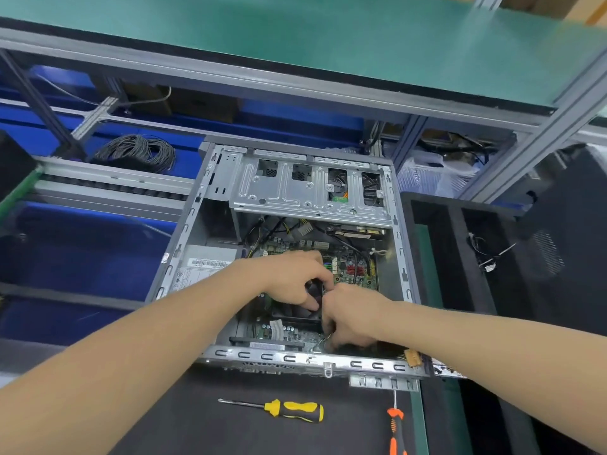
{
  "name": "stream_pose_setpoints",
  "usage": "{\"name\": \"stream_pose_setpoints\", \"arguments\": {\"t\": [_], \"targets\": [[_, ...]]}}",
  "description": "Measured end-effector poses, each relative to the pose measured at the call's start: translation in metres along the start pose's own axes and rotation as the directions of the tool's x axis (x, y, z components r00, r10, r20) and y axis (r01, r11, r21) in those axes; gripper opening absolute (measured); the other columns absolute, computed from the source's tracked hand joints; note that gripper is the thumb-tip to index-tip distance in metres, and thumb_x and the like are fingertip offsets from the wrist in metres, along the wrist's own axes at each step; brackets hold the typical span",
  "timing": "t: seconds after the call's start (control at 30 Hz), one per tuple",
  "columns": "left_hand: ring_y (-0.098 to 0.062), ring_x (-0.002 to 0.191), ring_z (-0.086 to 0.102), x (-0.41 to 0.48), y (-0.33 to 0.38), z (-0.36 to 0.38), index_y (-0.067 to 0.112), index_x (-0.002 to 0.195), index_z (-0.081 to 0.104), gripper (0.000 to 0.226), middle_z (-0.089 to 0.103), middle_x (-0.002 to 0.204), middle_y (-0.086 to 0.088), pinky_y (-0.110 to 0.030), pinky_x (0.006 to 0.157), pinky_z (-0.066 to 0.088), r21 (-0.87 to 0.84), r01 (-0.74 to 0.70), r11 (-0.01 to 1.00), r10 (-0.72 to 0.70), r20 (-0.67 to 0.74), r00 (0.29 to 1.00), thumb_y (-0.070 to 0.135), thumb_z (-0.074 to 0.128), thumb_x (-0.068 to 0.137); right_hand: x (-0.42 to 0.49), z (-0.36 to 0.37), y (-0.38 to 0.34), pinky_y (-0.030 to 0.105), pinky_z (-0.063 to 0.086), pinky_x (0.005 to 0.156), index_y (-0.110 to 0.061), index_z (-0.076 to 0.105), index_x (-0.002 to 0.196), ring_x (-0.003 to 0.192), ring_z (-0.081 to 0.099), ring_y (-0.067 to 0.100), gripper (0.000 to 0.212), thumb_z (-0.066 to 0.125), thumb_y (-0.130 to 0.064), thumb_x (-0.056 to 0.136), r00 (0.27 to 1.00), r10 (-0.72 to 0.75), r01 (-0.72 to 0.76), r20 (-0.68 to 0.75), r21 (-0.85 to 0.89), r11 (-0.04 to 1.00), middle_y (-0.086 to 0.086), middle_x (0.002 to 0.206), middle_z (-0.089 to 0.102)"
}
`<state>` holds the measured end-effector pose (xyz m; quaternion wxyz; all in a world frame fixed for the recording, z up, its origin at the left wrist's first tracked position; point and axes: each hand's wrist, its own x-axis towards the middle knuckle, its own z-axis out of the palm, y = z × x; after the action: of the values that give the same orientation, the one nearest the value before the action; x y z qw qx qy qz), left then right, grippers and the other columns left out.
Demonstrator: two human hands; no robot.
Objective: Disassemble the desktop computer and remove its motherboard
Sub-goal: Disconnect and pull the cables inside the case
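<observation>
Case [210,192]: open on counter [164,421], side panel off.
Motherboard [348,267]: seated inside, not yet freed.
Left grip [292,277]: clasping cooler fan [313,289].
Right grip [353,318]: curled low beside it; hold indiscernible.
Remaining: cooler fan, cables [279,224], Motherboard.

A workbench covered by a dark mat [203,431] is shown beneath a green-topped shelf [295,37], which is carried on a frame of grey aluminium profiles [230,78]. Behind the bench, a roller rail [108,188] is seen among blue containers [72,254], with a coil of grey cable [138,154] laid above it and a brown cardboard box [200,105] set under the shelf. At the right, a black foam tray [456,257] with 2 long compartments is placed in front of clear plastic bags [427,178]; the scene is lit evenly and diffusely.
</observation>
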<state>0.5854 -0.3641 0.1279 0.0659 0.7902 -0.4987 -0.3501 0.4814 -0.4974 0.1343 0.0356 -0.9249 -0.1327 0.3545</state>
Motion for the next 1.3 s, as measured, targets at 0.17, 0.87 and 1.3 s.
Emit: {"name": "stream_pose_setpoints", "arguments": {"t": [0.17,0.87,1.3], "targets": [[-0.027,0.119,0.049,0.000,-0.002,0.001,0.032,0.127,0.058,0.032,0.051,0.123,0.000,-0.046,0.106,0.040,-0.026,-0.016,1.000,0.016,0.019,1.000,0.036,0.067,0.096,0.001,0.001,-0.005,0.038,0.060,0.082,-0.021,0.076,0.082,0.084,0.055,0.024,0.016,0.078,-0.035,0.088,1.000,0.011,-0.012,0.029,0.028,1.000,-0.005,0.071,0.052],[-0.027,0.128,0.042,-0.004,0.000,0.002,0.034,0.121,0.058,0.019,0.050,0.128,0.000,-0.051,0.114,0.026,-0.030,0.005,1.000,-0.004,0.005,1.000,0.039,0.058,0.102,-0.004,0.000,-0.009,0.030,0.051,0.069,-0.013,0.060,0.058,0.073,0.055,0.025,0.034,0.075,-0.027,0.087,0.998,0.066,-0.067,0.020,0.090,0.994,-0.001,0.061,0.051],[-0.026,0.130,0.041,-0.003,-0.001,0.000,0.036,0.120,0.059,0.018,0.050,0.129,0.001,-0.050,0.114,0.024,-0.041,0.015,0.999,-0.015,0.008,1.000,0.040,0.057,0.103,-0.004,0.008,-0.006,0.030,0.050,0.064,-0.009,0.065,0.061,0.066,0.053,0.024,0.028,0.073,-0.024,0.083,0.998,0.062,-0.061,-0.009,0.137,0.989,0.003,0.059,0.055]]}}
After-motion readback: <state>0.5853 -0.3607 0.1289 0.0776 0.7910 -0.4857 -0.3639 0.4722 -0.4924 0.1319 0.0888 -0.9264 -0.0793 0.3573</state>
